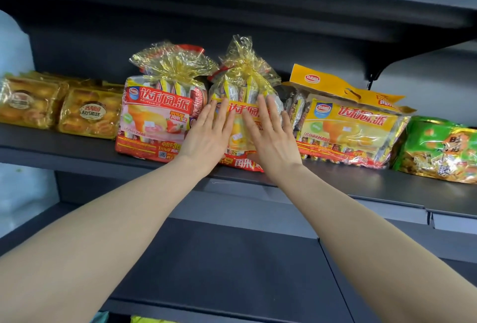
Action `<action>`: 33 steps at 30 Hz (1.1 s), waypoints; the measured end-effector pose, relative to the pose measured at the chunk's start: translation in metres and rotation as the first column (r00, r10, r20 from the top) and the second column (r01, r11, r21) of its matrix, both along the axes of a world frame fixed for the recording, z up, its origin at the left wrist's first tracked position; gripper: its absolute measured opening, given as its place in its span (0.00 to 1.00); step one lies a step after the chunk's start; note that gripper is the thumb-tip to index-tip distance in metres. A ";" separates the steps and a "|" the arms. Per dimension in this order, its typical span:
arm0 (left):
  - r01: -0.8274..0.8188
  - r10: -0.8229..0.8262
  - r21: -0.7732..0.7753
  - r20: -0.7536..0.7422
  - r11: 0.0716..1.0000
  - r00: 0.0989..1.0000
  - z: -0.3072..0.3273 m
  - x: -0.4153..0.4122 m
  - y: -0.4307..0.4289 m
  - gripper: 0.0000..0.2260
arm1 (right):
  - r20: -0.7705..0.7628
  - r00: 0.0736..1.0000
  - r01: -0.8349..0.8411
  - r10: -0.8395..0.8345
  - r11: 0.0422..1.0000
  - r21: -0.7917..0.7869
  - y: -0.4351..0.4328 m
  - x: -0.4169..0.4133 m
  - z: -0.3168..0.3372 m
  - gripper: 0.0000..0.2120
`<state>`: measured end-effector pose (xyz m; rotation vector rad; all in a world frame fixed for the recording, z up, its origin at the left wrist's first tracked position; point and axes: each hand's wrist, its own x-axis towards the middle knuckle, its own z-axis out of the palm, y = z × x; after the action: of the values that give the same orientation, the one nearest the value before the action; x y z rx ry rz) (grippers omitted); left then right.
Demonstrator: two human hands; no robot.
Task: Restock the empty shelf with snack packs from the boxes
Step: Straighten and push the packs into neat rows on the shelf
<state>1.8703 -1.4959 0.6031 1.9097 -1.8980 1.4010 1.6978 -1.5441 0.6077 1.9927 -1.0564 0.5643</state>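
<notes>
Both hands reach up to a dark store shelf (77,152): the left hand (209,131) and right hand (268,131) lie flat, fingers straight and slightly spread, palms pressed against the front of a yellow pie pack (238,129) with a gold cellophane top. Neither hand curls around it. The pack stands upright near the middle of the shelf, its base at the front edge. It touches a red strawberry pie pack (154,121) on its left and sits just beside a wide yellow pack (353,126) on its right. Two pastry packs (90,113) fill the left end and a green pack (438,149) the right end. This row looks nearly stocked. The lower shelf (232,258) shows bare, so more restocking likely remains. No boxes are in view.
</notes>
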 end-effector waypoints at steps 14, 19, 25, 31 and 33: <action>0.068 -0.068 -0.020 -0.031 0.998 0.997 -0.013 -0.001 -0.044 0.27 | 0.014 0.998 -0.063 0.063 0.998 -0.018 -0.046 0.002 -0.006 0.44; 0.105 -0.104 0.004 -0.057 0.995 0.993 -0.016 0.008 -0.046 0.30 | 0.011 0.999 -0.044 0.044 0.999 0.004 -0.041 0.007 -0.008 0.45; 0.279 -0.277 -0.036 -0.296 0.960 0.914 -0.004 -0.004 -0.018 0.50 | 0.097 0.987 -0.125 0.130 0.990 -0.063 -0.016 -0.006 0.004 0.48; 0.212 -0.218 -0.047 -0.213 0.976 0.952 -0.003 -0.011 -0.023 0.57 | 0.164 0.981 -0.102 0.100 0.995 0.007 -0.020 -0.006 0.006 0.36; 0.187 -0.194 -0.054 -0.195 0.981 0.961 -0.006 -0.014 -0.033 0.54 | 0.164 0.984 -0.076 0.070 0.996 0.035 -0.022 -0.006 0.007 0.33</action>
<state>1.8560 -1.5290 0.5968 1.7251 -1.8894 1.1342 1.6923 -1.5665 0.6145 2.0558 -1.1037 0.7609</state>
